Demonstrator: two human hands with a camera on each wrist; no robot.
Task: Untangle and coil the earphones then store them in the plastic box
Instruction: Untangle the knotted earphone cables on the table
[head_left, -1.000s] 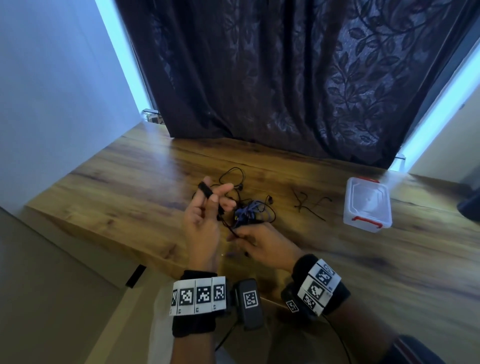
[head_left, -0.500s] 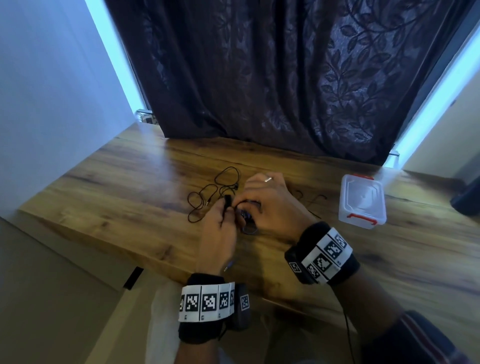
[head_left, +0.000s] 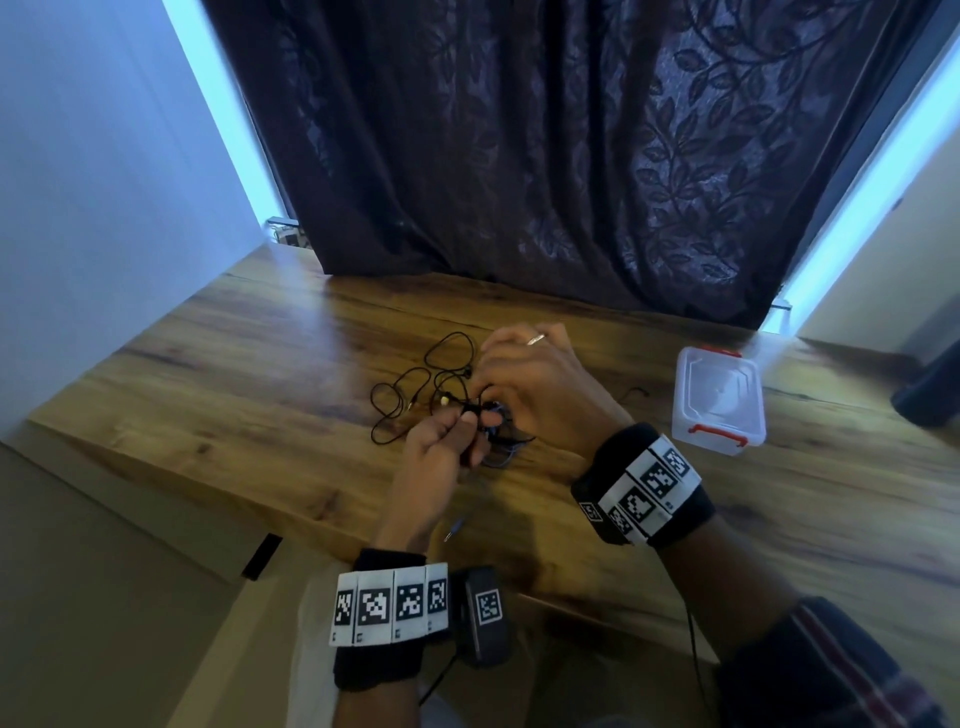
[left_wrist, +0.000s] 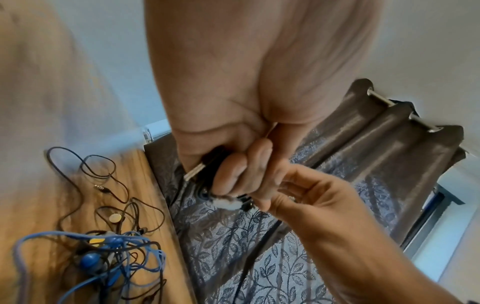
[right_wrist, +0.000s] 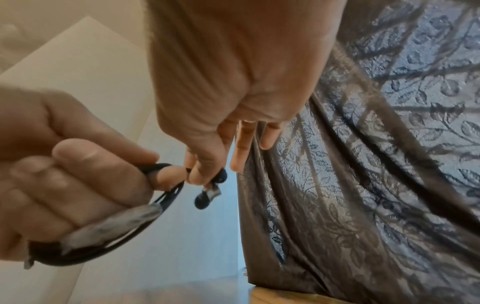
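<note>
Both hands meet above the wooden table (head_left: 260, 395). My left hand (head_left: 462, 431) grips a small coil of black earphone cable (right_wrist: 166, 197), with a silver plug (left_wrist: 194, 172) poking out of the fist (left_wrist: 228, 179). My right hand (head_left: 491, 402) pinches the same cable between thumb and finger (right_wrist: 200, 174), and two dark earbuds (right_wrist: 207, 197) dangle just below. A tangle of black and blue earphones (left_wrist: 103, 257) lies on the table under the hands, with black loops (head_left: 415, 384) spreading left. The clear plastic box (head_left: 719, 400) with red latches stands to the right, its lid on.
A dark leaf-patterned curtain (head_left: 571, 182) hangs along the table's far edge. A white wall (head_left: 104, 182) borders the left side. A small plug (head_left: 454, 530) hangs below my left hand near the table's front edge. Bare wood lies between the hands and the box.
My left hand, earlier raised with cable round a finger, has come down. My right hand rose from the tangle and closed in over the left fingers.
</note>
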